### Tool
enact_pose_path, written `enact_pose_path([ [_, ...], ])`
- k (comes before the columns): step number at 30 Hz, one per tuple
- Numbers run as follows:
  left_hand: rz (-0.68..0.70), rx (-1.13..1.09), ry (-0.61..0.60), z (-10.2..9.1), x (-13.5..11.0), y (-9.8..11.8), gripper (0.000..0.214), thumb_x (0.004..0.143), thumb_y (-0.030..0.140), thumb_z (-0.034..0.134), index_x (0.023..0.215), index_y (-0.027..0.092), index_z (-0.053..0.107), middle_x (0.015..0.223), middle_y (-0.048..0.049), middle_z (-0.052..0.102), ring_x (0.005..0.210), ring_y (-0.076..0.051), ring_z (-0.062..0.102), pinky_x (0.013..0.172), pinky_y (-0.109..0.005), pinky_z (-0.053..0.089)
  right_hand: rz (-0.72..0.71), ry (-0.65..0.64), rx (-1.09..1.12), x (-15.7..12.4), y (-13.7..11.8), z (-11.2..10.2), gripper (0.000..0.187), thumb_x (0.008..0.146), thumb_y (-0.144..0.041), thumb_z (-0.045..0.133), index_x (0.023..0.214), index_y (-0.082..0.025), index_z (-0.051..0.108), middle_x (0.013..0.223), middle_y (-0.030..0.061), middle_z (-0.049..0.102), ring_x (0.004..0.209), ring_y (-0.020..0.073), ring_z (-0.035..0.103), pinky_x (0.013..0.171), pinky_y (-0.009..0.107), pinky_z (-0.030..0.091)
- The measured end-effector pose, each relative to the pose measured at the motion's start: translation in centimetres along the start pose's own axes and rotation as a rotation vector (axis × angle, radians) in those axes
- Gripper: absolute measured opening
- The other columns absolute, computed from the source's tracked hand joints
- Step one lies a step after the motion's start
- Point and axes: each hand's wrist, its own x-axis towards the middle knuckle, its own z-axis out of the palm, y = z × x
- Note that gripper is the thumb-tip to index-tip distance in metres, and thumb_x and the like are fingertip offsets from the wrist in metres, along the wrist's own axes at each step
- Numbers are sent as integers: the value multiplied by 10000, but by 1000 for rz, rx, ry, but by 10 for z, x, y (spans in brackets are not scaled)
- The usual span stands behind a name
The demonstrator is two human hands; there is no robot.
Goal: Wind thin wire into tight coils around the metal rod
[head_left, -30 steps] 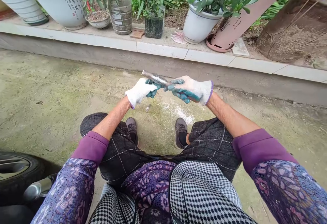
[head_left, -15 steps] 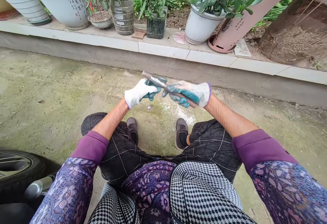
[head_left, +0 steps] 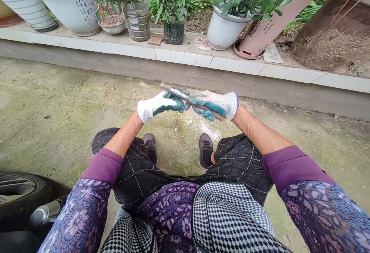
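Observation:
Both my hands wear white gloves with teal palms. My right hand [head_left: 214, 104] is closed round the near end of a thin metal rod [head_left: 175, 91] wound with shiny wire. The rod points up and to the left. My left hand [head_left: 158, 104] is curled, its fingers touching the rod's wound middle part. A small shiny piece [head_left: 175, 124] hangs or falls just below the hands, over the ground between my shoes. I sit with knees apart above concrete ground [head_left: 58, 106].
A low tiled ledge [head_left: 179, 56] runs across the back, carrying several potted plants: a large white pot [head_left: 69, 6], a black pot [head_left: 174, 31], a white pot [head_left: 224, 29]. A tyre [head_left: 20, 197] and chrome pipe [head_left: 46, 212] are at lower left. White powder [head_left: 206, 128] speckles the ground.
My left hand slid a little down and left along the rod, with fingers flatter. The small shiny piece below the hands moved right and lower. The rod dropped slightly.

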Motion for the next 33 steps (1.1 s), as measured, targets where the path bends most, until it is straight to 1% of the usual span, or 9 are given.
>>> enact_pose_path([
  [4, -45, -57, 77, 2, 3, -6, 263, 804, 320, 748, 947, 103, 709, 813, -74, 739, 734, -140, 690, 714, -259, 563, -15, 15, -71, 1, 1, 1, 393, 824, -549, 772, 881, -187, 628, 572, -59, 466, 384, 56, 325, 291, 203, 289],
  [6, -100, -55, 148, 5, 9, -11, 219, 822, 274, 761, 934, 96, 699, 752, -53, 726, 634, -116, 665, 642, -245, 559, -45, 57, -202, 5, 1, 3, 352, 844, -520, 743, 844, -195, 609, 578, -50, 461, 405, 72, 347, 313, 220, 318],
  [9, -166, -71, 283, 11, 19, -14, 121, 858, 175, 733, 921, 86, 681, 669, -26, 692, 534, -104, 630, 568, -246, 550, -134, 300, -605, 13, -1, 2, 199, 837, -362, 724, 869, -193, 624, 656, -9, 552, 516, 125, 486, 442, 268, 444],
  [12, -183, -115, 385, 17, 27, -11, 35, 900, 120, 670, 891, 87, 664, 593, -8, 652, 465, -88, 575, 532, -239, 533, -313, 609, -998, 19, -4, 0, 195, 821, -260, 692, 999, -183, 678, 903, 68, 690, 780, 212, 624, 709, 364, 531],
  [15, -130, -163, 408, 22, 30, -4, 57, 919, 120, 626, 883, 94, 662, 555, 14, 617, 419, -57, 486, 486, -204, 474, -438, 701, -1157, 17, -7, 0, 256, 902, -268, 588, 1125, -184, 684, 1107, 123, 698, 954, 269, 646, 823, 410, 506],
  [18, -69, -171, 386, 24, 31, 0, 100, 928, 146, 584, 895, 110, 671, 505, 54, 550, 370, -42, 367, 437, -189, 401, -431, 724, -1216, 15, -9, 2, 282, 952, -279, 516, 1164, -170, 666, 1142, 149, 682, 961, 285, 646, 797, 412, 491],
  [22, -30, -156, 368, 27, 31, -1, 110, 936, 191, 565, 855, 151, 629, 468, 76, 490, 341, -45, 291, 385, -196, 307, -404, 740, -1217, 16, -7, 2, 228, 961, -296, 509, 1088, -169, 650, 1068, 138, 691, 893, 266, 632, 763, 393, 471],
  [27, -46, -130, 387, 26, 34, -5, 146, 909, 156, 576, 779, 198, 522, 455, 85, 459, 347, -49, 341, 371, -186, 272, -401, 705, -1080, 19, -1, -3, 153, 952, -313, 530, 922, -192, 619, 851, 78, 670, 736, 201, 574, 687, 346, 453],
  [33, -27, -65, 416, 22, 34, -4, 92, 875, 139, 578, 800, 187, 555, 432, 92, 446, 342, -49, 336, 369, -189, 272, -302, 543, -458, 16, -4, 2, 249, 941, -441, 599, 921, -193, 601, 669, -10, 563, 470, 90, 424, 386, 233, 369],
])
